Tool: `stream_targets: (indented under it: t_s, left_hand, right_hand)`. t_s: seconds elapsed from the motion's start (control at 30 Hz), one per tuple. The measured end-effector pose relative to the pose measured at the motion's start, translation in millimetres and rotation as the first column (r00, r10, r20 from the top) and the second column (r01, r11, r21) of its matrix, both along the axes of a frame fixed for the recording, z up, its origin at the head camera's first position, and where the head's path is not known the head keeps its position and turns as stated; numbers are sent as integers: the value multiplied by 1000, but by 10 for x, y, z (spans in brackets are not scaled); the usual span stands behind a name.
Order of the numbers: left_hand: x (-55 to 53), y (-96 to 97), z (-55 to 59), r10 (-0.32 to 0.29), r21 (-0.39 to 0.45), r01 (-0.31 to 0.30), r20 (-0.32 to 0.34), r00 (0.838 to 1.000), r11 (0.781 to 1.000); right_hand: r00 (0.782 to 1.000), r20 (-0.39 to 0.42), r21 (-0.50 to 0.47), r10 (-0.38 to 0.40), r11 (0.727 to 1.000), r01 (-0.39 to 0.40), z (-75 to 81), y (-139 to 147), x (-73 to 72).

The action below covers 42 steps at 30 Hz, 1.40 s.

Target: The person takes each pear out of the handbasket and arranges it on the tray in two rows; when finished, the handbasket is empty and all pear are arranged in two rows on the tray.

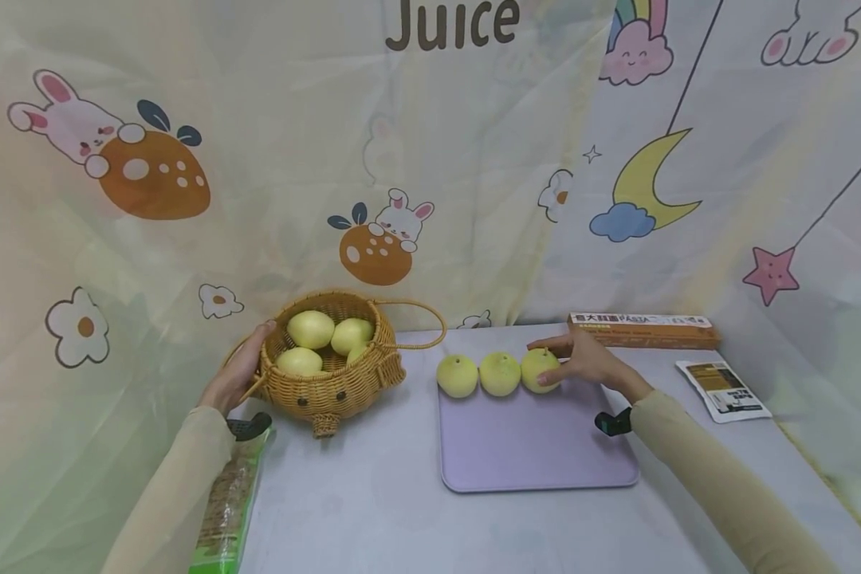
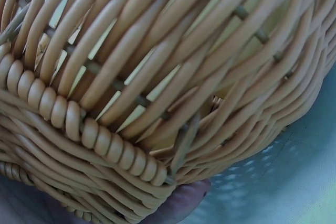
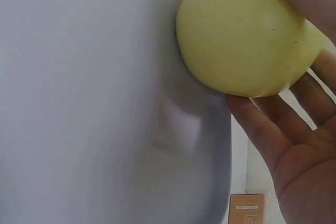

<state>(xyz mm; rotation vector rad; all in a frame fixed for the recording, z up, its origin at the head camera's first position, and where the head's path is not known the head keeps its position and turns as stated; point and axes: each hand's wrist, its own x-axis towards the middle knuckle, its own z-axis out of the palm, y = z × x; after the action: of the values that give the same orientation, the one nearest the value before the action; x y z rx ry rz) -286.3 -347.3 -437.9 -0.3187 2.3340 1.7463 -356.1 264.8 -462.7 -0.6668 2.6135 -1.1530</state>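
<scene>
A wicker basket (image 1: 330, 391) with an animal face holds several pale yellow pears (image 1: 311, 329). My left hand (image 1: 240, 371) grips its left side by the handle; in the left wrist view the woven wall (image 2: 157, 77) hides most of that hand. Three round yellow pears stand in a row along the back edge of a lilac tray (image 1: 538, 446). Around the rightmost pear (image 1: 538, 368), my right hand (image 1: 584, 363) has its thumb on the near side and fingers behind. The right wrist view shows that pear (image 3: 247, 35) low against the tray, thumb and fingers touching it.
Behind the tray on the right lies a long pasta box (image 1: 646, 331). A white and brown pouch (image 1: 725, 391) rests farther right. At the left, under my forearm, is a green-edged packet (image 1: 229, 502). A printed cloth (image 1: 273, 159) hangs behind the table.
</scene>
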Motion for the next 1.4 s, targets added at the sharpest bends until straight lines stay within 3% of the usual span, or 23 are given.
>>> stream_targets:
  t_s: [0.37, 0.7, 0.87, 1.03, 1.17, 1.4]
  left_hand:
    - [17, -3, 6, 8, -10, -8, 7, 1000, 1000]
    - [26, -27, -18, 2, -6, -2, -14, 1000, 1000]
    - [18, -33, -15, 7, -19, -7, -11, 1000, 1000]
    - [-6, -30, -10, 6, -14, -7, -26, 1000, 1000]
    - [-8, -20, -12, 1, 1, -1, -25, 1000, 1000]
    - [-2, -25, -6, 19, 3, -20, 23, 1000, 1000]
  right_hand:
    - [1000, 25, 10, 16, 1000, -17, -32, 21, 20]
    - [992, 87, 40, 89, 995, -92, 30, -3, 27]
    - [987, 72, 30, 147, 988, -149, 152, -4, 18]
    - [985, 45, -69, 165, 985, -161, 351, -115, -79]
    - [986, 6, -169, 167, 972, -163, 547, -387, -147]
    - [979, -45, -278, 199, 939, -204, 891, -1107, -180]
